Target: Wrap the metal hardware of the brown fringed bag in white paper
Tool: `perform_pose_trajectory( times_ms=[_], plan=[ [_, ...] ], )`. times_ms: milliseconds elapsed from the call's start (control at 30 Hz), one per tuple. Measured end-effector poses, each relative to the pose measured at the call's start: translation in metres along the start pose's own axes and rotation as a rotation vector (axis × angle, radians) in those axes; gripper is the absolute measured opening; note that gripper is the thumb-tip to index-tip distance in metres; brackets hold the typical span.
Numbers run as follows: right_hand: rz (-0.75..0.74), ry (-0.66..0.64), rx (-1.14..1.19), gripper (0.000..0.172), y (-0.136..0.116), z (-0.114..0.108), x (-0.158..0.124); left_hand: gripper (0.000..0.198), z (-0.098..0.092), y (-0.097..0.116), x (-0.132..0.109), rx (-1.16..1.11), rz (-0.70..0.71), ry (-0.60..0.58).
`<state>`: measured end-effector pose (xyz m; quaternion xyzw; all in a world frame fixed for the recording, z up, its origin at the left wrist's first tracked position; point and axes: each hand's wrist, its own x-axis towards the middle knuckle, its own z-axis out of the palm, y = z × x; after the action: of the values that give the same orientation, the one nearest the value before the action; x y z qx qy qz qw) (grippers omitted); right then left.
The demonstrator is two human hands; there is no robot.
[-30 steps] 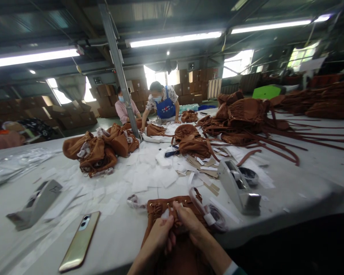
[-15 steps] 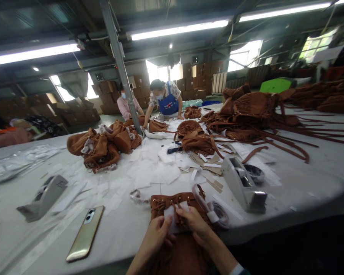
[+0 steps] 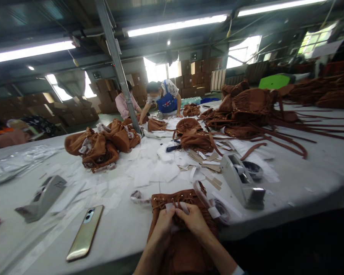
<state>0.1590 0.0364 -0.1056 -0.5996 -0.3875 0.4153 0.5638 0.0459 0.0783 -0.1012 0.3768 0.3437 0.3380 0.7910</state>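
A brown drawstring bag (image 3: 186, 248) with metal eyelets along its top lies at the table's front edge. My left hand (image 3: 164, 221) is closed in a pinch on a piece of white tissue paper (image 3: 169, 206) at the bag's upper front. Beside it, my right hand (image 3: 192, 218) pinches the same paper near the brown drawstring (image 3: 176, 203). The thumbs almost meet. Fingers and paper partly hide the drawstring ends. Wrapped strap parts (image 3: 140, 197) stick out to the left of the bag, and a coiled wrapped strap (image 3: 222, 212) lies to its right.
Tape dispensers stand on the left (image 3: 41, 198) and right (image 3: 242, 183). A gold phone (image 3: 85, 233) lies front left. Tissue sheets (image 3: 149, 168) and cardboard strips (image 3: 205, 162) cover mid-table. Brown bags pile up left (image 3: 103, 147) and right (image 3: 249, 105). Two co-workers (image 3: 167, 99) are behind a metal post (image 3: 117, 63).
My hands have drawn together at the bag's top, and the white paper is now gathered narrower around the drawstring. The view has shifted slightly.
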Motion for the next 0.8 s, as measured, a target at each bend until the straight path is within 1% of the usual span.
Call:
perform_pose_trajectory(
  times_ms=[100, 200, 267, 400, 500, 600, 667, 733, 800],
  plan=[
    [0.015, 0.058, 0.057, 0.029, -0.002, 0.001, -0.002, 0.045, 0.002, 0.0, 0.006, -0.016, -0.031, 0.078],
    [0.032, 0.101, 0.142, 0.027, -0.004, 0.002, -0.005, 0.047, 0.0, -0.002, 0.012, -0.019, -0.033, 0.096],
    [0.026, 0.134, 0.157, 0.026, -0.002, 0.003, -0.005, 0.048, -0.002, -0.004, 0.015, -0.01, -0.02, 0.106],
    [0.002, 0.201, 0.103, 0.035, 0.006, 0.005, -0.006, 0.044, -0.004, -0.011, 0.016, 0.029, 0.035, 0.14],
    [-0.009, 0.255, -0.001, 0.036, 0.007, 0.003, -0.012, 0.041, -0.003, -0.015, 0.012, 0.069, 0.105, 0.158],
    [-0.021, 0.297, -0.125, 0.033, 0.003, 0.002, -0.022, 0.041, -0.005, -0.019, 0.007, 0.183, 0.189, 0.123],
    [-0.031, 0.31, -0.194, 0.03, 0.001, 0.003, -0.027, 0.042, -0.009, -0.02, 0.005, 0.229, 0.217, 0.063],
    [-0.075, 0.324, -0.253, 0.028, 0.001, 0.005, -0.03, 0.044, -0.014, -0.021, 0.005, 0.179, 0.19, -0.011],
    [-0.159, 0.345, -0.317, 0.026, 0.005, 0.008, -0.031, 0.045, -0.019, -0.021, 0.006, 0.12, 0.141, -0.066]
  ],
)
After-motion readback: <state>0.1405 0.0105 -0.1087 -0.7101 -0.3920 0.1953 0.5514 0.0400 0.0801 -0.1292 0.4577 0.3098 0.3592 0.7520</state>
